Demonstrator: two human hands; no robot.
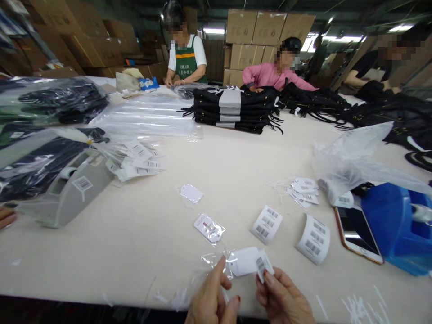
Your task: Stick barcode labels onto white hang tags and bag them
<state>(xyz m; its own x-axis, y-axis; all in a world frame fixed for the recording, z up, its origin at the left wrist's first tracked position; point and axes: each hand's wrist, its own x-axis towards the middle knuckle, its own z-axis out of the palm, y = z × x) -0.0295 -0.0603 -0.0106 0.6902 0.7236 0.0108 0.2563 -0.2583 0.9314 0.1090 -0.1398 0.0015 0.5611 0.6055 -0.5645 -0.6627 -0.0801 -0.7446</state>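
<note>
Where the table (216, 180) meets its near edge, right hand (283, 299) pinching a small barcode sticker (262, 266) between thumb and fingers; left hand (211, 299) with fingers closed on a clear plastic sleeve (216, 265) holding a white hang tag (245, 261), sticker just touching that tag; nearby, a curled label strip (313, 243), a phone (357, 234), a blue dispenser (398, 225); farther back, stacked black garments (236, 110).
</note>
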